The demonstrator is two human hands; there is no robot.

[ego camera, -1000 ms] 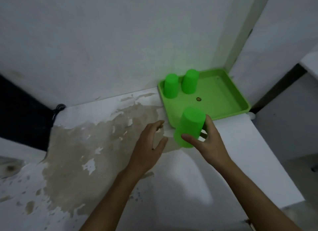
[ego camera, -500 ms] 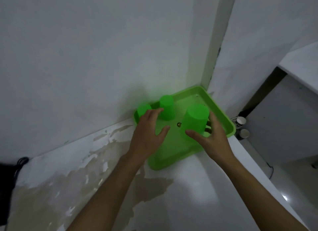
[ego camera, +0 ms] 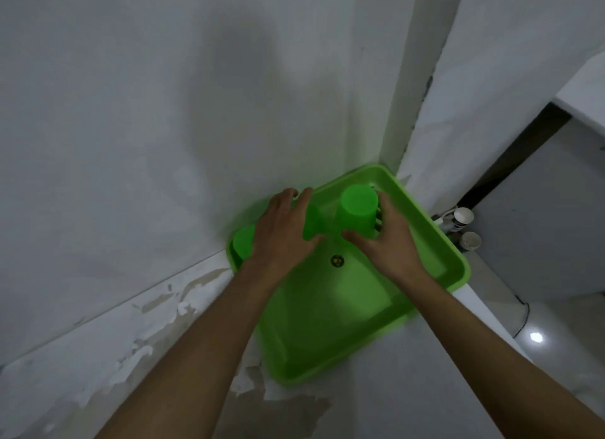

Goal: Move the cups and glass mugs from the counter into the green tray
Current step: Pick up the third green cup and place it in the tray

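Note:
A green tray sits in the counter's corner against the wall. My right hand grips an upside-down green cup over the tray's far part. My left hand is spread open over a second upside-down green cup, covering most of it; whether it touches the cup I cannot tell. A third green cup stands at the tray's left corner, half hidden by my left wrist. No glass mugs are in view.
The white counter has stained, peeling patches at the left. White walls meet right behind the tray. Two small white containers stand beyond the tray's right edge, below the counter.
My right hand carried the green cup from the counter's edge into the tray and toward its far side. My left hand moved forward over the middle cup. The view shifted closer.

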